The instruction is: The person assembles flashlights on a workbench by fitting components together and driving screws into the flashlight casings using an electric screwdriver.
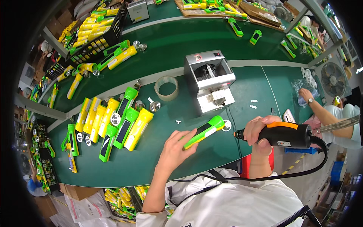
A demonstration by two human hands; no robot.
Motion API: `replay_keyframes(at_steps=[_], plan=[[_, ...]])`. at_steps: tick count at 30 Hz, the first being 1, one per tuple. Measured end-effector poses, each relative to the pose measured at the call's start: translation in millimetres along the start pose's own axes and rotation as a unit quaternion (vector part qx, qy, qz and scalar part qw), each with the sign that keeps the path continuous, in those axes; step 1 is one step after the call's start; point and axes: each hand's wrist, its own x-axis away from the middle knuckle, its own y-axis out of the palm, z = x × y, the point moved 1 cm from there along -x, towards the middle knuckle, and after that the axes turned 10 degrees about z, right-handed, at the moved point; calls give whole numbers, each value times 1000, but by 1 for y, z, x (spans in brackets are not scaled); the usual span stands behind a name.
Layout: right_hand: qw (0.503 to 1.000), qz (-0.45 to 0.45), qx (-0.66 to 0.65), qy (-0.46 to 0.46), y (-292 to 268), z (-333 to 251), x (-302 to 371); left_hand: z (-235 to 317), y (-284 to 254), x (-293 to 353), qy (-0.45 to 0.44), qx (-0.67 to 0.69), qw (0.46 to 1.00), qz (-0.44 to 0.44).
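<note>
My left hand (172, 152) is wrapped round the rear of a green and yellow flashlight (207, 131), which lies tilted just above or on the green bench (170, 117). A small white round piece (227, 125) sits at the flashlight's far end. In my right hand (258, 130) is a black electric screwdriver (289, 136) with an orange lever. Its tip points left at the flashlight, a short gap away. Behind them stands a grey screw feeder (209, 81).
Several yellow and green flashlights (111, 117) lie at left beside a roll of clear tape (166, 89). A black cable (242, 178) crosses in front of my body. At right, another person's hand (304, 94) touches a plastic bag near a phone (289, 115). A crate (98, 45) holds more flashlights.
</note>
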Motion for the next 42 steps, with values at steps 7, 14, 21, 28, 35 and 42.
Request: replay_keyframes(at_steps=[7, 14, 21, 28, 35, 42], plan=[[1000, -6, -28, 3, -20, -11, -3, 45, -41, -26, -165, 61, 984, -33], [999, 14, -36, -5, -41, -26, -14, 69, -61, -173, 62, 66, 996, 20], [997, 75, 19, -16, -50, -24, -12, -28, 34, -382, 119, 28, 992, 27], [996, 67, 54, -37, -48, -6, -34, -156, 69, -375, 131, -191, 965, -125], [997, -2, -7, -73, -50, 6, -51, -60, -77, -284, 102, -189, 976, -33], [997, 10, 4, -83, -47, 19, -44, -32, -129, -37, -121, -323, 938, 31]])
